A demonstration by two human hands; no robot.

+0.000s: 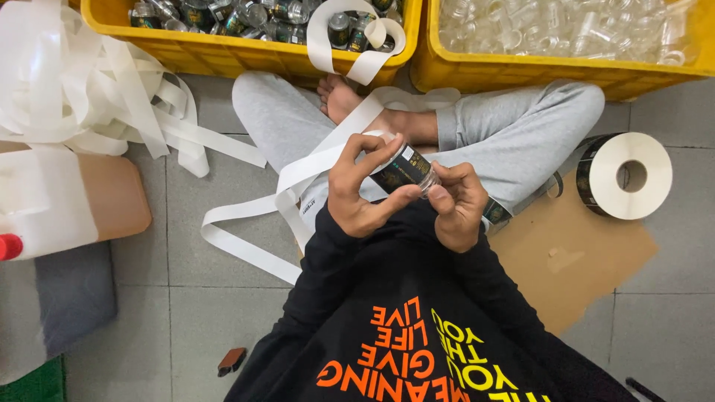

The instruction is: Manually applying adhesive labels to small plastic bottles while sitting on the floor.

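Bottle, seemingly dark-labelled, held between both hands, left hand and right hand gripping.

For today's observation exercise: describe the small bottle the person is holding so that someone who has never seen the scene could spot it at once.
Start at the two yellow crates at the top, then move down past the person's crossed grey-trousered legs to the hands. The small clear bottle, wrapped in a dark label, lies sideways between the left hand and right hand. Unlike the crated bottles, it alone is held.
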